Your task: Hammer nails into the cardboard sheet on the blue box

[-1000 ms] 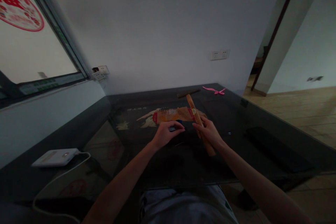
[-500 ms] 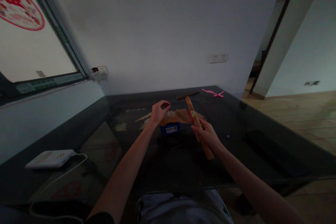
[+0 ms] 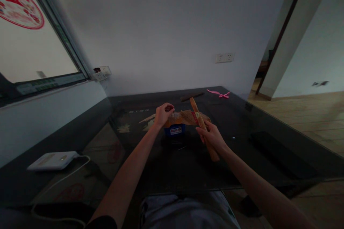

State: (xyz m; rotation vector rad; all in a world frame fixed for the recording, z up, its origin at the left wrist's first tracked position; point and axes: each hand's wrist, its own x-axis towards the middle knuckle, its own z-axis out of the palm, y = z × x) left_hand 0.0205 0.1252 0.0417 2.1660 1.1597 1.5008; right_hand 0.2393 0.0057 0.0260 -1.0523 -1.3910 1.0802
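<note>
My right hand (image 3: pixel 211 136) is wrapped round the wooden handle of a hammer (image 3: pixel 195 107); its narrow dark metal head points away from me. Pinched fingers of my left hand (image 3: pixel 163 114) hold a thin, tiny nail (image 3: pixel 173 112) just above a brown and orange piece of packaging (image 3: pixel 185 116) with red print. That packaging lies over a small blue box (image 3: pixel 174 130) with a white label. The hammer's handle crosses in front of the packaging's right part. A thin metal sliver, perhaps another nail (image 3: pixel 182 148), rests in front of the box.
The dark glossy table (image 3: pixel 150 171) meets a wall at the back. A white device (image 3: pixel 53 160) with a cable lies at left. A pink ribbon (image 3: pixel 220 94) lies at the far right corner, and a dark flat long object (image 3: pixel 282 154) at right.
The view has shifted slightly. My left fingers remain pinched over the packaging, and the thin nail shows more clearly beneath them. The hammer stays in my right hand at nearly the same angle.
</note>
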